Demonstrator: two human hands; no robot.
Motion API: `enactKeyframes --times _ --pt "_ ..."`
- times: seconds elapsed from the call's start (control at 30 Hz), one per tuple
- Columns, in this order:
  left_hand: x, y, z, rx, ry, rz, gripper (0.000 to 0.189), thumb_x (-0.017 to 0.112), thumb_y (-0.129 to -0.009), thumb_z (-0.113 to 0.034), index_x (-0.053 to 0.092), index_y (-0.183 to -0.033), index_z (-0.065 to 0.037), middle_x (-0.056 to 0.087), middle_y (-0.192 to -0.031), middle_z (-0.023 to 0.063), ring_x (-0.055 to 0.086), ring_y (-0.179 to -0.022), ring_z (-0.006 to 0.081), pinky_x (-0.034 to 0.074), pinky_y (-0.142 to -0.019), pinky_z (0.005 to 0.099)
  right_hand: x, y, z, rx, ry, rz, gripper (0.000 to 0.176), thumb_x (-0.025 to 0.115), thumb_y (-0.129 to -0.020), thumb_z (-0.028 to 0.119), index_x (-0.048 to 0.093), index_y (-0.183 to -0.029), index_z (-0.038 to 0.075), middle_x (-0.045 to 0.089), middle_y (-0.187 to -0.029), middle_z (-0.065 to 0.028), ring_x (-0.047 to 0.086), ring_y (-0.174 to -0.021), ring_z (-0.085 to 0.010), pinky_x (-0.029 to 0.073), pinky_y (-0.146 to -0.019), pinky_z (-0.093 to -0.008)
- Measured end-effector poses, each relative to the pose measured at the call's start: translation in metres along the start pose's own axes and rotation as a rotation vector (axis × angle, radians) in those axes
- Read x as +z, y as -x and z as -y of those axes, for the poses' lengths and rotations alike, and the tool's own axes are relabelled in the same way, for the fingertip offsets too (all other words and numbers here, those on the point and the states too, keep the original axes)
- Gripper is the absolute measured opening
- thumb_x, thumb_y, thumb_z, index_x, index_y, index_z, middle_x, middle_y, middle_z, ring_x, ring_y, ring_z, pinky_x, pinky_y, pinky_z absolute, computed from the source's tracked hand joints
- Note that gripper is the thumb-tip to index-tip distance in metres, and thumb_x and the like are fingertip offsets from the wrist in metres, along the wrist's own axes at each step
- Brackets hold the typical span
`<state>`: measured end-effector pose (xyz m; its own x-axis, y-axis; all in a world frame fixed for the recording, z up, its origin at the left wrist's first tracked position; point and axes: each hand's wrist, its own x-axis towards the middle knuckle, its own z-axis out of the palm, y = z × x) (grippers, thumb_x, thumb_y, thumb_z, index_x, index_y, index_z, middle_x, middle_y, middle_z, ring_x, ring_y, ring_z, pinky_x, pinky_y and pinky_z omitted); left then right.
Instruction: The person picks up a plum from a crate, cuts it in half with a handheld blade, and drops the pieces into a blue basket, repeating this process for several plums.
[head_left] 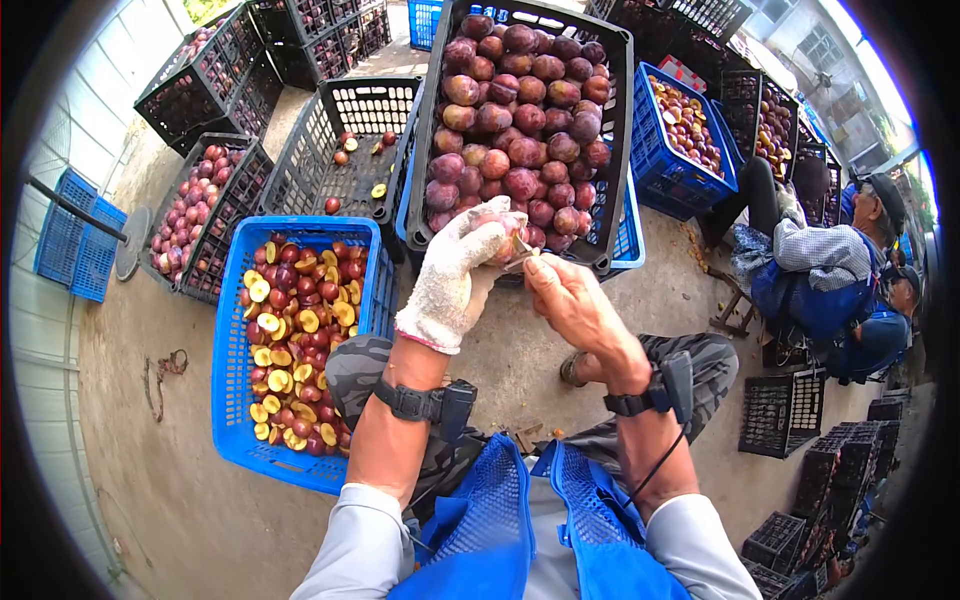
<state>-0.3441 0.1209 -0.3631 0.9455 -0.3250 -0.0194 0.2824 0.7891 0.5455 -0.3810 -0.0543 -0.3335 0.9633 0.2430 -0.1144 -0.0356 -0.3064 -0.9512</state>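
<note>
My left hand [455,270], in a white knit glove, is closed around a plum [508,243] near the front edge of a black crate [430,120] heaped with whole dark red plums. Bare and closed, my right hand [575,300] pinches a small blade [520,262] that touches the plum; the fingers hide most of it. Left of my knees, a blue crate [228,350] holds many halved plums with yellow flesh showing.
Behind the blue crate stands a black crate [300,150] with a few plum pieces. Another black crate [255,185] holds plums at left. A blue crate [650,150] of cut plums stands right. Two people [830,260] sit at far right near a black crate [770,415].
</note>
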Motion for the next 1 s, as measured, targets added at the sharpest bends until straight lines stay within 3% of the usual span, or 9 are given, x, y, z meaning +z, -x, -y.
enactKeyframes --times 0.13,0.23,0.33,0.47,0.6,0.8,0.83,0.87,1.0 --pt "-0.001 0.010 -0.011 -0.045 -0.476 0.043 0.055 0.068 -0.093 -0.011 0.047 -0.141 0.007 0.066 -0.126 0.0138 0.065 -0.108 0.0197 0.052 -0.097 0.0356 -0.024 0.009 0.002 -0.032 0.169 0.137 0.035 0.049 -0.108 0.033 0.057 -0.092 0.002 0.047 -0.068 -0.0014 0.043 -0.065 -0.0115 0.040 -0.059 -0.0313" --pt "-0.003 0.013 -0.005 -0.098 -0.329 0.032 0.056 0.070 -0.092 -0.012 0.048 -0.141 0.006 0.066 -0.125 0.0133 0.065 -0.109 0.0181 0.051 -0.098 0.0336 -0.015 0.017 -0.003 0.042 0.122 0.146 0.035 0.050 -0.108 0.033 0.058 -0.093 0.003 0.046 -0.069 0.0018 0.042 -0.063 -0.0093 0.039 -0.057 -0.0291" --pt "-0.002 0.005 0.017 -0.031 -0.002 -0.026 0.048 0.071 -0.093 -0.010 0.053 -0.136 0.002 0.066 -0.120 0.0084 0.064 -0.111 0.0170 0.051 -0.097 0.0322 0.031 0.017 -0.037 -0.025 -0.239 -0.130 0.038 0.046 -0.109 0.038 0.052 -0.085 0.011 0.048 -0.065 0.0041 0.042 -0.055 -0.0050 0.032 -0.048 -0.0236" --pt "0.001 -0.002 0.015 -0.026 -0.067 -0.015 0.047 0.070 -0.093 -0.009 0.053 -0.136 0.004 0.067 -0.118 0.0083 0.065 -0.107 0.0166 0.050 -0.098 0.0316 0.058 0.015 -0.028 -0.028 -0.309 -0.356 0.039 0.045 -0.110 0.038 0.052 -0.085 0.010 0.048 -0.065 0.0033 0.039 -0.054 -0.0053 0.033 -0.049 -0.0238" --pt "0.004 0.009 0.002 -0.046 -0.188 -0.065 0.043 0.068 -0.091 -0.009 0.057 -0.130 0.005 0.069 -0.119 0.0114 0.065 -0.103 0.0159 0.051 -0.092 0.0316 -0.019 0.012 -0.020 0.082 -0.028 0.115 0.039 0.047 -0.109 0.038 0.049 -0.082 0.011 0.041 -0.071 0.0075 0.036 -0.063 -0.0040 0.031 -0.054 -0.0231" --pt "-0.005 0.015 -0.006 -0.214 -1.082 0.307 0.049 0.082 -0.079 -0.015 0.066 -0.121 0.004 0.071 -0.107 0.0067 0.065 -0.100 0.0142 0.052 -0.093 0.0304 -0.058 0.023 -0.006 0.309 0.278 0.455 0.050 0.045 -0.105 0.047 0.054 -0.087 0.001 0.046 -0.070 -0.0030 0.043 -0.065 -0.0152 0.042 -0.060 -0.0358" --pt "-0.007 0.013 -0.004 -0.275 -1.203 0.375 0.057 0.083 -0.078 -0.016 0.063 -0.128 0.003 0.070 -0.115 0.0093 0.064 -0.106 0.0164 0.050 -0.097 0.0321 -0.058 0.022 -0.016 0.077 0.450 0.483 0.054 0.044 -0.103 0.050 0.054 -0.089 -0.001 0.045 -0.068 -0.0041 0.044 -0.065 -0.0169 0.041 -0.059 -0.0373" --pt "-0.007 0.016 0.001 -0.280 -1.206 0.373 0.057 0.083 -0.078 -0.016 0.063 -0.128 0.003 0.070 -0.115 0.0093 0.064 -0.106 0.0164 0.050 -0.097 0.0321 -0.066 0.024 -0.007 0.322 0.336 0.476 0.052 0.044 -0.104 0.049 0.055 -0.085 0.002 0.044 -0.067 -0.0006 0.043 -0.063 -0.0139 0.040 -0.056 -0.0338" --pt "-0.003 0.004 0.037 -0.008 -0.708 0.081 0.065 0.075 -0.087 -0.006 0.045 -0.143 0.003 0.064 -0.116 0.0077 0.062 -0.107 0.0149 0.049 -0.099 0.0307 -0.051 0.038 -0.033 0.376 -0.228 0.153 0.045 0.046 -0.107 0.048 0.054 -0.083 0.011 0.044 -0.065 0.0059 0.037 -0.057 -0.0053 0.031 -0.049 -0.0242"
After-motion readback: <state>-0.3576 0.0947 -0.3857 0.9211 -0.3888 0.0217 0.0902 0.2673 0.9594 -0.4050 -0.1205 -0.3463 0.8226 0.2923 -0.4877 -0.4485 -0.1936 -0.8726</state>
